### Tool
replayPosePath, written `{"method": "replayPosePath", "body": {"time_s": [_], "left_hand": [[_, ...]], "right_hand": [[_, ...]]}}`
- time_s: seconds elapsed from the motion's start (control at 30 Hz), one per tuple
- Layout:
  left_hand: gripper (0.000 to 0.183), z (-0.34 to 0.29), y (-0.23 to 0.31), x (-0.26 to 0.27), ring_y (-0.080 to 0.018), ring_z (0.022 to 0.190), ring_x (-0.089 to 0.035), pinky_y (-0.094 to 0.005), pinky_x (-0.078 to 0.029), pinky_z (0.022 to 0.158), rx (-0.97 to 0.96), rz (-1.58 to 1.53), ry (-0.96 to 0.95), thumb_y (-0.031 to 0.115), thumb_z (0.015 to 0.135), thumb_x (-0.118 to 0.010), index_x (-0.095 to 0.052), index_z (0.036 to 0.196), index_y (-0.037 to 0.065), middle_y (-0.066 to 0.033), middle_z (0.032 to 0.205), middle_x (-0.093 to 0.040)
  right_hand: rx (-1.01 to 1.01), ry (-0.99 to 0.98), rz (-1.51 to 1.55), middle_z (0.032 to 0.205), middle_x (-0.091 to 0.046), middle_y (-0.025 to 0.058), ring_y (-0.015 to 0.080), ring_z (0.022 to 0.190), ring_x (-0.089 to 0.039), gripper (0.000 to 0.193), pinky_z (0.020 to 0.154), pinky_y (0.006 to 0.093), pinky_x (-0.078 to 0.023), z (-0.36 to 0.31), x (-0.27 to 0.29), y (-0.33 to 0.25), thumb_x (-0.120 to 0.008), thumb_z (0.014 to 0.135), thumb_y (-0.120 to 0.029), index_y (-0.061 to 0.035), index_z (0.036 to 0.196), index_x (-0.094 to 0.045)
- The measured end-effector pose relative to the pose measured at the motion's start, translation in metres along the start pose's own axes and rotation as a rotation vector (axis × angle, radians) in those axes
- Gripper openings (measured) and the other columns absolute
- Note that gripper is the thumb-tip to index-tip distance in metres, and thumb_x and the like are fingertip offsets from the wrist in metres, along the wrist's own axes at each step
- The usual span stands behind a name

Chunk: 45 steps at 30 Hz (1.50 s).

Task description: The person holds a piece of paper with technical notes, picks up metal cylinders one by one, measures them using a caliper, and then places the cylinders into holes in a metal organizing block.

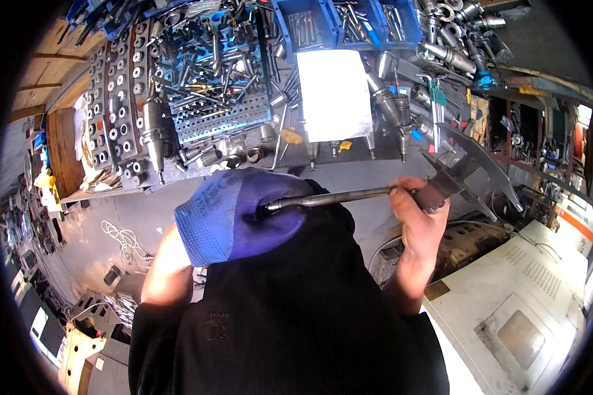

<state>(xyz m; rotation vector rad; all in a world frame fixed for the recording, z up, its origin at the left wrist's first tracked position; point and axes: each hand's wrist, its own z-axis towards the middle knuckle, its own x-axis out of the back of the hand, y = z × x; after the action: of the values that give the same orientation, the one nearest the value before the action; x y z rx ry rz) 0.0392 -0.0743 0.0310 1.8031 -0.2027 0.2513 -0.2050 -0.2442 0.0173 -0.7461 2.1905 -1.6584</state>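
My left hand (250,207), in a blue and purple work glove, is wrapped round one end of a long, dark metal rod (342,197). The rod runs across to my bare right hand (418,214). There the thumb and fingers are closed at the rod's far end and on a grey metal part with flat plates (471,172) that cross one another. This part sticks out beyond the hand to the right. The palm hides how rod and part meet. Both hands are in front of my black shirt (290,316), just short of the bench's near edge.
The bench holds a blue perforated rack (224,118) full of cutting tools, rows of collets (115,99), tool holders (155,135) and blue bins (306,26). A white sheet (336,95) lies among them. A pale machine cabinet (507,309) stands at the right; a white cable (125,240) is at the left.
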Motion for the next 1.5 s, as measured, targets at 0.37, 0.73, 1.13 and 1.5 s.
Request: {"method": "replayPosePath", "body": {"time_s": [0.37, 0.73, 1.13, 1.5], "left_hand": [[0.030, -0.002, 0.011, -0.010, -0.0249, 0.090, -0.071, -0.0339, -0.055, 0.081, 0.027, -0.130, 0.000, 0.008, 0.084, -0.067, -0.068, 0.113, 0.001, -0.0158, 0.102, -0.071], [0.029, -0.013, 0.008, -0.016, -0.0226, 0.082, -0.071, -0.0320, -0.056, 0.075, 0.105, -0.033, 0.021, 0.014, 0.086, -0.070, -0.068, 0.113, 0.002, -0.0143, 0.096, -0.072], [0.023, -0.036, -0.019, 0.016, -0.0130, 0.076, -0.068, -0.0271, -0.054, 0.066, 0.156, -0.579, -0.094, 0.017, 0.096, -0.064, -0.067, 0.111, 0.000, -0.0067, 0.086, -0.070], [0.030, -0.024, -0.050, 0.200, -0.0059, 0.054, -0.052, -0.0213, -0.040, 0.049, 0.432, -0.032, 0.658, 0.033, 0.093, -0.057, -0.072, 0.102, 0.009, 0.0011, 0.066, -0.057]], "right_hand": [[0.007, 0.012, 0.087, 0.086, -0.071, 0.0067, 0.0099, 0.075, -0.061, 0.014, 0.069, 0.0240, -0.047, -0.007, 0.016, 0.006, -0.076, 0.080, 0.001, 0.0030, 0.093, -0.071], [0.010, -0.025, 0.003, 0.084, -0.069, 0.0042, 0.0095, 0.075, -0.061, 0.010, 0.069, 0.0242, -0.047, 0.000, 0.013, 0.002, -0.073, 0.081, 0.001, 0.0025, 0.090, -0.071], [-0.023, -0.064, 0.027, 0.062, -0.048, -0.0047, 0.0030, 0.052, -0.040, 0.019, 0.048, 0.0223, -0.027, 0.027, -0.029, -0.005, -0.062, 0.096, -0.013, 0.0039, 0.091, -0.069], [-0.139, 0.039, 0.090, 0.061, -0.047, -0.0022, 0.0027, 0.048, -0.034, 0.027, 0.044, 0.0218, -0.023, 0.043, -0.051, -0.001, -0.058, 0.101, -0.021, 0.0036, 0.089, -0.062]]}}
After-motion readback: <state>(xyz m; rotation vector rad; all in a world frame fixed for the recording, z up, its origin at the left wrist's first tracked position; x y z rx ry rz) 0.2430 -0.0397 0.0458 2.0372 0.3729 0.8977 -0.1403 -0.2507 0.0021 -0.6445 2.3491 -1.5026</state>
